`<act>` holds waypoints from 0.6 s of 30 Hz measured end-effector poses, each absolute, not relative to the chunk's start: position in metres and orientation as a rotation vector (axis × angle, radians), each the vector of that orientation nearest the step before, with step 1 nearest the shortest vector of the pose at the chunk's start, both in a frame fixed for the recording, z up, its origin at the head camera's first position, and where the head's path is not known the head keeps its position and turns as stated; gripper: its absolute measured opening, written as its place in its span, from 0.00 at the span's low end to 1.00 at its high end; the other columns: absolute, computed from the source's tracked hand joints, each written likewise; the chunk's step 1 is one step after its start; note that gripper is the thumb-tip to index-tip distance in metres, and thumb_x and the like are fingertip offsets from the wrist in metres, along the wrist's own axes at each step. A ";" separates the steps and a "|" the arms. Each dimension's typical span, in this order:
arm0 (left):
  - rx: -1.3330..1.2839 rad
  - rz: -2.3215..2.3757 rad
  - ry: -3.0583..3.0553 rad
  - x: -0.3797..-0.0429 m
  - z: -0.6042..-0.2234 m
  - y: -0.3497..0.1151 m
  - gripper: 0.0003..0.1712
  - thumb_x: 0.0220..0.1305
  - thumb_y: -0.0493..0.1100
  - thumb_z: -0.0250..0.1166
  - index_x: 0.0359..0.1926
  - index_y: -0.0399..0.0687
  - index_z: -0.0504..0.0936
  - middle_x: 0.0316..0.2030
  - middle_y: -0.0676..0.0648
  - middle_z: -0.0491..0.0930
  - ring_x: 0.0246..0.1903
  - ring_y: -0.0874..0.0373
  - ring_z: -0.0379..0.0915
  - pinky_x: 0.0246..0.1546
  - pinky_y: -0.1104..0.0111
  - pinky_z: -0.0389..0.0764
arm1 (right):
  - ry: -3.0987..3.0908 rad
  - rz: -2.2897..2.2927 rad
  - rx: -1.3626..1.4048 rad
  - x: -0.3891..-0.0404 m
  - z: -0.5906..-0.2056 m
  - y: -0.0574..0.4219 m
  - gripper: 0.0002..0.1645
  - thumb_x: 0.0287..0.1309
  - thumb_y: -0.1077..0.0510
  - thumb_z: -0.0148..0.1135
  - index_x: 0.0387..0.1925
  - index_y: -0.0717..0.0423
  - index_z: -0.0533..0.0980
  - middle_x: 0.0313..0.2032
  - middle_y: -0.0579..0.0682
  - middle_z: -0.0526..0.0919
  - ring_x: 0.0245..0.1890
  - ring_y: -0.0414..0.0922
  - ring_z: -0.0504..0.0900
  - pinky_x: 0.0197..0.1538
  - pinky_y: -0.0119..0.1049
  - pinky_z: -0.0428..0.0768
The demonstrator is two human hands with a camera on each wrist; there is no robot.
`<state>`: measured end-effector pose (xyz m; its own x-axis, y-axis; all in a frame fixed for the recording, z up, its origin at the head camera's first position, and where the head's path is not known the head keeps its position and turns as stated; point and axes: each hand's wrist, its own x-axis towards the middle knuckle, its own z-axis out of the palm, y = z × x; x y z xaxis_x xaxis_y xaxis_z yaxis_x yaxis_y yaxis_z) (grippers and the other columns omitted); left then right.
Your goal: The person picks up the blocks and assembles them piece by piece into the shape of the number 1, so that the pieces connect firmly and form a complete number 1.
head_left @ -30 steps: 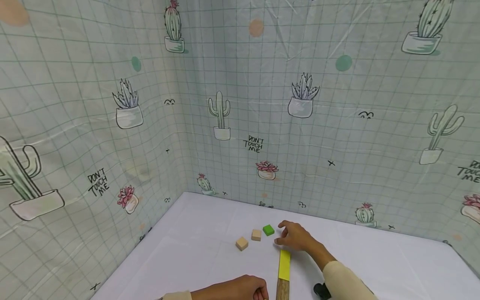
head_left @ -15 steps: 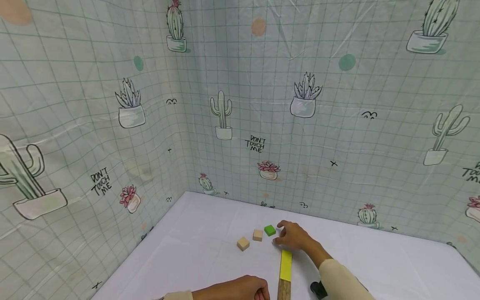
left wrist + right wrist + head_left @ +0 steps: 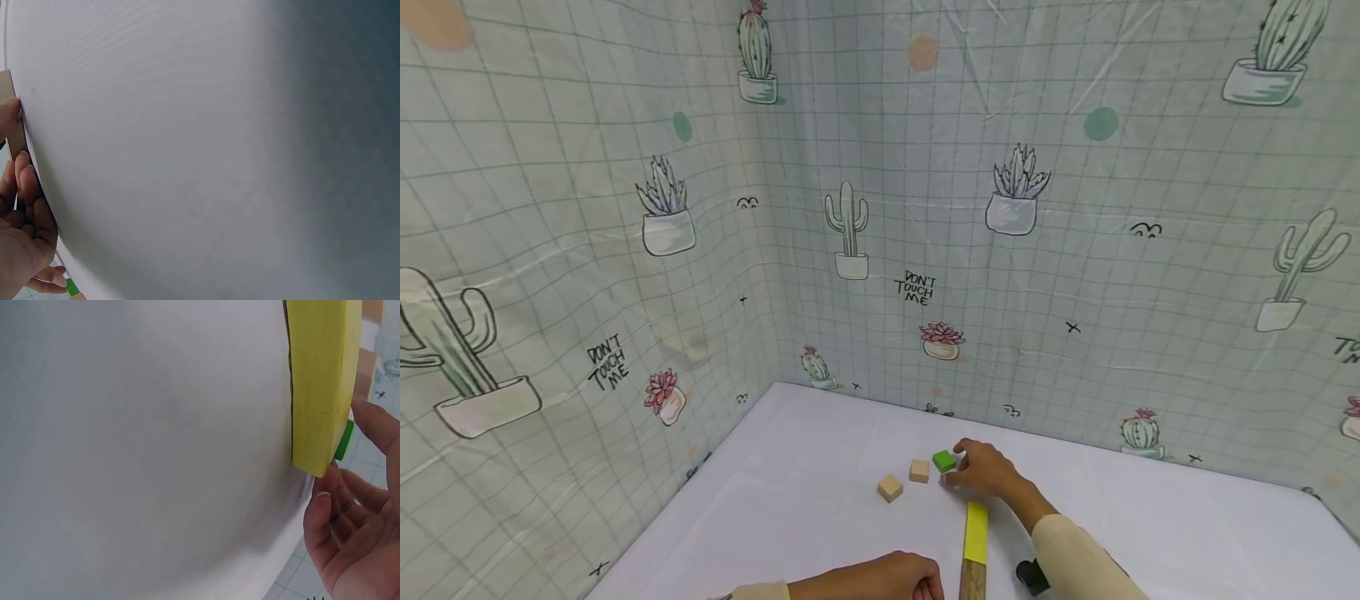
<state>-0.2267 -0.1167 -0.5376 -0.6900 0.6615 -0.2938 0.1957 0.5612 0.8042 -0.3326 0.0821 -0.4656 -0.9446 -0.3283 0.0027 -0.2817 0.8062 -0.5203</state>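
My right hand (image 3: 985, 471) reaches over the far part of the table, thumb and fingers spread apart. They stand at the right side of a small green block (image 3: 943, 461), and I see no grip on it. Two small plain wooden blocks, a nearer one (image 3: 891, 487) and a farther one (image 3: 919, 471), lie left of the green one. At the bottom edge my left hand (image 3: 902, 577) has curled fingers. In the left wrist view the left hand (image 3: 25, 231) pinches a light wooden block (image 3: 17, 139), partly hidden by the thumb.
Between the hands lies a long bar, a yellow piece (image 3: 976, 533) end to end with a brown wooden piece (image 3: 973, 581). A black object (image 3: 1032, 577) shows beside the right sleeve. Cloth printed with cacti (image 3: 850, 333) rises behind the white table (image 3: 805, 483).
My right hand has moved slightly left, closer to the green block, its fingers still spread. The head view has shifted a little. My left hand has stayed nearly still.
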 end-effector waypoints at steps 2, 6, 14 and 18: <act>0.679 1.048 2.197 -0.228 -0.540 -0.117 0.05 0.63 0.39 0.71 0.34 0.53 0.81 0.26 0.57 0.78 0.26 0.69 0.72 0.32 0.76 0.74 | 2.909 -0.805 -0.485 -0.334 -0.467 0.080 0.31 0.51 0.49 0.76 0.54 0.60 0.77 0.37 0.51 0.86 0.36 0.45 0.82 0.42 0.47 0.80; 0.705 1.040 2.197 -0.230 -0.543 -0.118 0.05 0.63 0.39 0.71 0.35 0.52 0.82 0.26 0.58 0.77 0.26 0.70 0.72 0.31 0.76 0.74 | 2.926 -0.778 -0.470 -0.335 -0.468 0.077 0.30 0.52 0.48 0.75 0.53 0.60 0.77 0.40 0.53 0.86 0.38 0.47 0.83 0.41 0.48 0.80; 0.675 1.037 2.218 -0.215 -0.518 -0.116 0.04 0.64 0.37 0.69 0.35 0.49 0.81 0.25 0.59 0.75 0.26 0.71 0.69 0.32 0.78 0.73 | 2.945 -0.750 -0.437 -0.337 -0.469 0.072 0.31 0.52 0.46 0.75 0.52 0.60 0.78 0.42 0.54 0.87 0.38 0.47 0.82 0.40 0.46 0.80; 0.661 0.976 2.260 -0.198 -0.483 -0.113 0.03 0.65 0.34 0.67 0.35 0.45 0.81 0.24 0.59 0.74 0.25 0.72 0.68 0.32 0.78 0.73 | 2.964 -0.725 -0.439 -0.336 -0.467 0.069 0.32 0.52 0.45 0.75 0.51 0.62 0.79 0.41 0.55 0.86 0.37 0.48 0.83 0.39 0.47 0.80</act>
